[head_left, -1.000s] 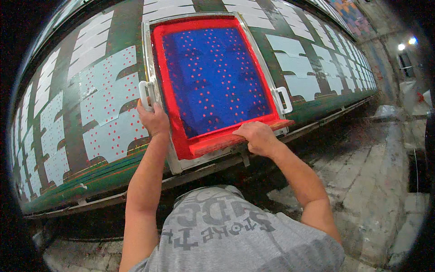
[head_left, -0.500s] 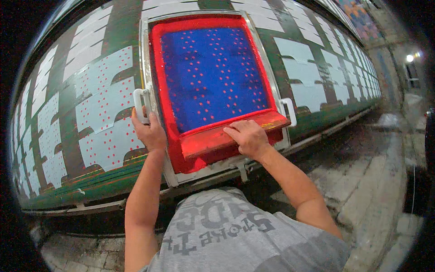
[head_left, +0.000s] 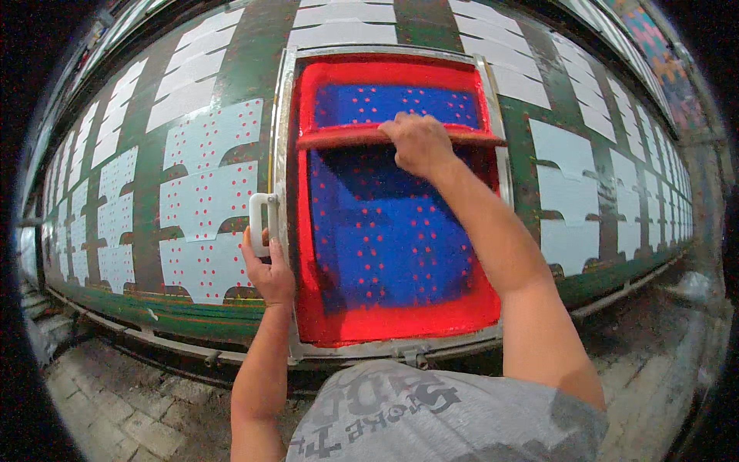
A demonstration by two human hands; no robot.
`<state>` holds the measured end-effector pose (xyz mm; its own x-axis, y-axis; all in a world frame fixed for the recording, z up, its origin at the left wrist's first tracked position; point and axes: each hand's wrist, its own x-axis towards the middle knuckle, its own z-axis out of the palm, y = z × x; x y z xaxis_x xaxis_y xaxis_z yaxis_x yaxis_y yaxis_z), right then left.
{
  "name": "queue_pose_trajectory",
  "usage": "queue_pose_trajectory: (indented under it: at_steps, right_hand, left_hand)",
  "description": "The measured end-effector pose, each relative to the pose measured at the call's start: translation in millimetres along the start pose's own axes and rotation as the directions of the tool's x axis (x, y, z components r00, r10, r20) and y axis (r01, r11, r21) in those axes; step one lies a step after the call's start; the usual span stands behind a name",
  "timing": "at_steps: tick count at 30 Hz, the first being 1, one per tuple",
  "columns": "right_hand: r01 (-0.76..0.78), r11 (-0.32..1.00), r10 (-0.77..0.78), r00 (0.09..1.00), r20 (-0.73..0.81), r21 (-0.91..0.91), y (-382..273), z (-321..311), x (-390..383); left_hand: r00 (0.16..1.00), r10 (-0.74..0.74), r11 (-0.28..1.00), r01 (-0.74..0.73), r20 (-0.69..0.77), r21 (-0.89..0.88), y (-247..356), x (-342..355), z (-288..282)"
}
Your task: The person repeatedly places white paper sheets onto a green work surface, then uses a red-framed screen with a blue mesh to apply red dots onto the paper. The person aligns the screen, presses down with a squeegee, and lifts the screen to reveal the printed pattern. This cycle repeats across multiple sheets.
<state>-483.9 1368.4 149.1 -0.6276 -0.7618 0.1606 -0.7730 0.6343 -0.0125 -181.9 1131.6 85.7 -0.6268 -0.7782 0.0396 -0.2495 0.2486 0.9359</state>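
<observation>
A metal-framed printing screen [head_left: 385, 212] with blue mesh, small red dots and a red ink border lies on the long table in front of me. Across its upper part lies a red squeegee [head_left: 339, 139], spanning nearly the full width. My right hand [head_left: 419, 144] grips the squeegee's middle from above, and that forearm covers part of the mesh. On the left side of the frame, my left hand [head_left: 269, 269] is closed round the lower end of a white handle [head_left: 257, 223]. Some of its fingers are hidden behind the handle.
On the green table [head_left: 219, 314], pale cut fabric pieces [head_left: 212, 185] with red dots lie left of the screen. Plain pale pieces [head_left: 568, 192] lie to the right, and white ones [head_left: 342, 23] along the far side. A paved floor [head_left: 115, 408] runs below the table's near edge.
My right hand has pushed the squeegee from the near end of the screen to its far part. My left hand stays on the handle. The head view has shifted.
</observation>
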Motion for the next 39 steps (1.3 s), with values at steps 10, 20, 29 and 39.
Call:
queue_pose_trajectory:
  at_steps: [10, 20, 29, 39]
  right_hand:
    - [-0.103, 0.995, 0.101, 0.972, 0.213, -0.002, 81, 0, 139]
    - [-0.069, 0.998, 0.069, 0.989, 0.129, 0.001, 128, 9, 155]
    - [-0.054, 0.997, 0.044, 0.981, 0.189, 0.048, 126, 1, 146]
    - [-0.182, 0.982, 0.171, 0.969, 0.180, 0.049, 58, -10, 65]
  left_hand:
    - [0.996, 0.077, 0.990, -0.071, -0.052, 0.121, 4, -2, 6]
    - [0.999, -0.041, 0.999, 0.042, -0.032, 0.013, 3, -5, 7]
    - [0.999, -0.021, 1.000, 0.022, -0.044, 0.017, 6, -4, 9]
    - [0.994, 0.076, 0.988, -0.064, -0.078, 0.143, -7, 2, 7]
